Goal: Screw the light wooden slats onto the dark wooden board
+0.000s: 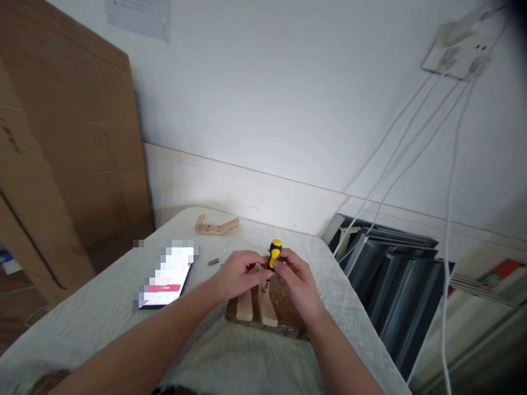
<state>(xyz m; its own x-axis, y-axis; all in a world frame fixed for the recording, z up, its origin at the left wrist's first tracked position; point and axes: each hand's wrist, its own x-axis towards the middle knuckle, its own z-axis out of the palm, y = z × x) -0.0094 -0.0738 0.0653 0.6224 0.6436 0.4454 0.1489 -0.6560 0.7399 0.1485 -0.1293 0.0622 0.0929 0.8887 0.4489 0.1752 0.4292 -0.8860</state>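
Observation:
My right hand (298, 281) grips a short screwdriver (275, 251) with a yellow and black handle, its shaft pointing down. Close by on the left, my left hand (236, 277) has its thumb and fingers closed near the shaft; what they pinch is hidden. Below both hands lies a dark brown wooden board (290, 315). Two pale wooden pieces, a left one (245, 308) and a right one (268, 311), rest on it side by side. The screwdriver's lower end is over the right piece, with small dark metal bits around it that I cannot make out.
A bent wooden piece with holes (216, 227) lies at the table's back. Small grey metal parts (213, 262) sit left of my hands, beside a lit phone (167, 282). White cables (411, 137) hang at right above dark panels (395, 291). A cardboard box (86, 148) stands left.

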